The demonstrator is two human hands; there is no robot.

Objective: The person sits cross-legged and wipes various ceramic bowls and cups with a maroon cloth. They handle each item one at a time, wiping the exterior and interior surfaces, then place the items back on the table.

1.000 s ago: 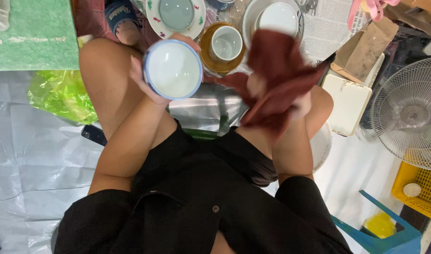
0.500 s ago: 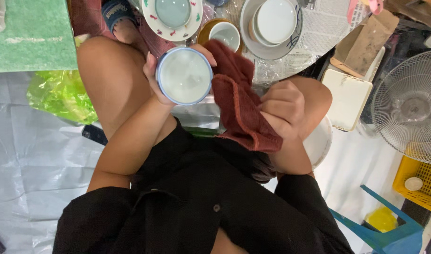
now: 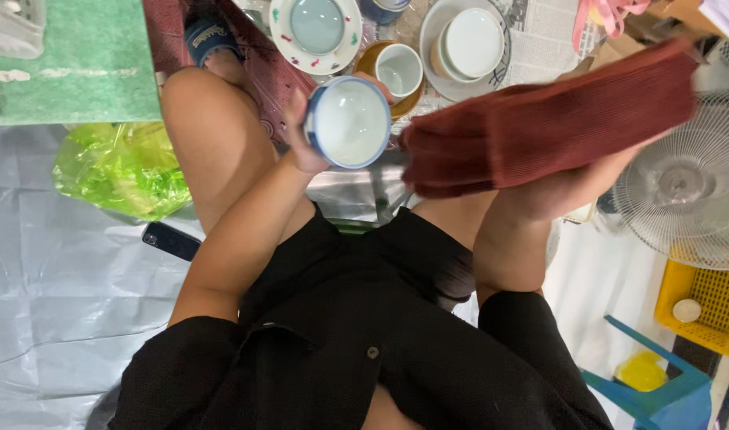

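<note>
My left hand [image 3: 302,142] grips a white bowl with a blue rim [image 3: 348,122], held up over my lap with its inside facing the camera. My right hand [image 3: 567,187] holds a dark red cloth [image 3: 551,127], which streams out blurred to the right of the bowl and does not touch it. Both forearms rise from my black shirt.
On newspaper beyond my knees lie a patterned plate with a pale bowl [image 3: 317,28], a white cup on a brown saucer [image 3: 398,70] and stacked white plates [image 3: 469,44]. A fan [image 3: 687,195] stands right, a green bag [image 3: 121,169] and a phone [image 3: 171,240] left.
The red cloth has swung away from the bowl to the right with my right hand. The bowl has stayed in my left hand, shifted slightly.
</note>
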